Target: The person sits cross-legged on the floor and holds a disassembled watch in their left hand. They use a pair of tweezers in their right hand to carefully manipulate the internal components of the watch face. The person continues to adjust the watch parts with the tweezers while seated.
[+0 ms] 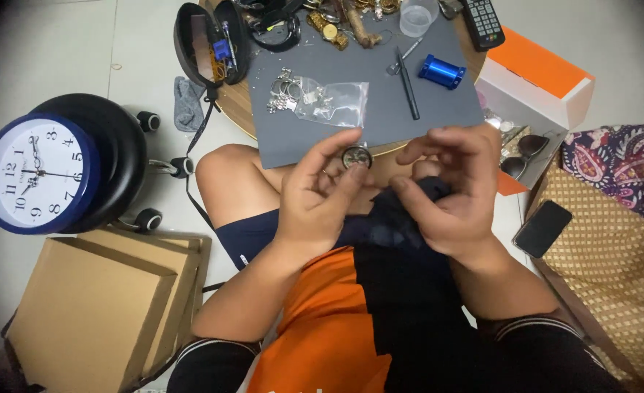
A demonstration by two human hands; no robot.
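Observation:
My left hand (315,196) pinches a small round metal watch case (356,156) between thumb and fingers, just above my lap. Close beside it on the right, my right hand (449,189) has its fingers curled around a bunch of dark navy cloth (402,215). Both hands hover at the near edge of a grey work mat (336,135) that lies on a round wooden table.
On the mat lie a clear plastic bag of metal parts (322,98), a black pen-like tool (408,91), a blue cylinder (442,71) and a clear cup (416,18). A wall clock (38,173) leans at left above cardboard boxes (104,306). A phone (542,228) and an orange-white box (537,80) are at right.

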